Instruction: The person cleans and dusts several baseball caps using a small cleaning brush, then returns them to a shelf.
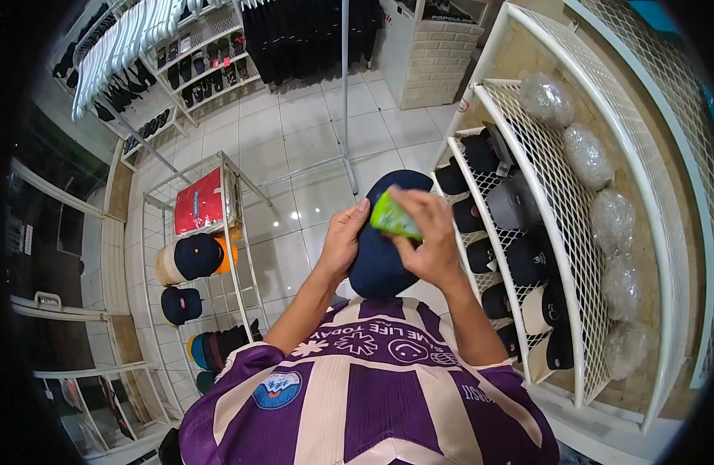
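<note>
Navy cap, handled.
Left hand grip grasps its 9 o'clock side; right hand grip clasps green object.

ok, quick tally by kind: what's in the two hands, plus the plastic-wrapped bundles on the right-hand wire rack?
navy cap, held by the left hand: 1
green item, pressed to the cap by the right hand: 1
plastic-wrapped bundles: 5
Total: 7
</note>
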The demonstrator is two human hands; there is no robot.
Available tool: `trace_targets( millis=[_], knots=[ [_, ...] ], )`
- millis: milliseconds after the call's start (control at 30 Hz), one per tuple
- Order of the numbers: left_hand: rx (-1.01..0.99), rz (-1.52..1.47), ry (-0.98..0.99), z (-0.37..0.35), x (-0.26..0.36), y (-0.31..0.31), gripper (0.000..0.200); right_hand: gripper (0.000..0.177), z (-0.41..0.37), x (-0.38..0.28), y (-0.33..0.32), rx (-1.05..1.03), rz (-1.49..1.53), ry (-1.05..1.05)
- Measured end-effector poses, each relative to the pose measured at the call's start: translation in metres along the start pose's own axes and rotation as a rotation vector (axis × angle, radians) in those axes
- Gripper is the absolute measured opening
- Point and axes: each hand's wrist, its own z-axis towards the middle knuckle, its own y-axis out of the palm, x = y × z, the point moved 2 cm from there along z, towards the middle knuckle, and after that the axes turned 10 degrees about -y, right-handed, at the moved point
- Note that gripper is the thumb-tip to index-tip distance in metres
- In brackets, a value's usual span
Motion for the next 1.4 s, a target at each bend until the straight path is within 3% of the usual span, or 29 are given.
trace_targets(
  millis=[33, 133, 167, 233, 267, 300, 367, 433, 500, 567, 600, 633, 733, 767, 833, 867, 900, 1000, 1033, 1100, 1167, 1267, 1300, 1367, 1400],
  knots=[
    [-0.001, 0.004, -0.009, -0.002, 0.001, -0.001, 0.042, 0.066, -0.003, 0.003, 0.001, -0.021, 0.005, -0.007],
    [-0.038, 0.043, -0.101, -0.009, 0.000, -0.003, 0.041, 0.068, -0.001, 0.036, -0.001, 0.338, -0.007, 0.288],
    [-0.034, 0.037, -0.101, -0.010, -0.006, -0.003, 0.041, 0.068, -0.005, 0.032, 0.000, 0.330, -0.006, 0.288],
    [-0.001, -0.010, -0.031, -0.006, -0.010, -0.006, 0.040, 0.066, -0.001, 0.006, 0.001, 0.227, -0.012, 0.183],
    [0.001, -0.007, -0.030, -0.003, -0.012, -0.009, 0.040, 0.064, -0.011, 0.002, 0.009, 0.062, 0.038, 0.054],
    [0.007, 0.053, 0.009, -0.002, -0.012, -0.012, 0.039, 0.066, -0.008, -0.010, 0.004, -0.099, 0.065, 0.067],
    [0.012, 0.109, 0.043, -0.004, -0.013, -0.014, 0.039, 0.066, -0.013, 0.020, 0.005, 0.122, 0.108, 0.183],
    [-0.008, 0.101, -0.041, -0.011, -0.008, -0.009, 0.038, 0.059, -0.014, 0.038, 0.008, 0.338, 0.084, 0.448],
    [0.031, 0.087, -0.026, -0.009, -0.010, -0.006, 0.039, 0.060, -0.016, 0.024, 0.009, 0.319, 0.098, 0.297],
    [0.021, 0.044, 0.007, -0.005, -0.016, -0.014, 0.040, 0.063, -0.015, -0.004, 0.006, -0.013, 0.031, 0.039],
    [-0.023, 0.080, 0.005, -0.004, -0.018, -0.018, 0.041, 0.065, -0.019, 0.000, 0.006, -0.058, 0.032, 0.048],
    [-0.025, 0.081, 0.001, -0.007, -0.014, -0.016, 0.041, 0.065, -0.026, 0.016, 0.011, 0.103, 0.184, 0.146],
    [0.008, 0.069, -0.096, -0.017, -0.015, -0.008, 0.040, 0.064, -0.028, 0.038, 0.013, 0.372, 0.141, 0.457],
    [0.031, 0.030, -0.079, -0.017, -0.021, -0.009, 0.040, 0.064, -0.028, 0.032, 0.014, 0.366, 0.145, 0.455],
    [0.052, 0.000, -0.059, -0.011, -0.027, -0.016, 0.040, 0.062, -0.023, 0.007, 0.017, 0.085, 0.057, 0.109],
    [0.031, 0.010, -0.047, -0.009, -0.031, -0.021, 0.041, 0.062, -0.021, -0.003, 0.017, -0.084, 0.111, 0.069],
    [0.007, 0.020, -0.040, -0.010, -0.033, -0.024, 0.041, 0.062, -0.024, 0.003, 0.022, -0.079, 0.111, 0.079],
    [0.032, 0.019, -0.104, -0.019, -0.023, -0.015, 0.042, 0.061, -0.025, 0.042, 0.028, 0.380, 0.083, 0.438],
    [0.072, 0.005, -0.121, -0.021, -0.023, -0.013, 0.042, 0.061, -0.025, 0.039, 0.026, 0.374, 0.084, 0.435],
    [0.086, -0.004, -0.073, -0.015, -0.029, -0.020, 0.043, 0.061, -0.020, 0.019, 0.024, 0.227, 0.025, 0.236],
    [0.102, -0.011, -0.039, -0.016, -0.029, -0.026, 0.044, 0.064, -0.019, -0.004, 0.020, -0.103, 0.088, 0.059],
    [0.023, -0.019, -0.109, -0.020, -0.020, -0.024, 0.046, 0.060, -0.028, 0.042, 0.029, 0.295, 0.117, 0.305],
    [0.027, -0.024, -0.108, -0.024, -0.018, -0.018, 0.046, 0.061, -0.028, 0.049, 0.028, 0.366, 0.186, 0.513],
    [0.102, -0.125, -0.082, -0.026, -0.011, -0.010, 0.047, 0.059, -0.028, 0.035, 0.030, 0.372, 0.201, 0.373],
    [0.104, -0.119, -0.079, -0.024, -0.011, -0.015, 0.047, 0.061, -0.025, 0.023, 0.025, 0.239, 0.233, 0.244]
  ],
)
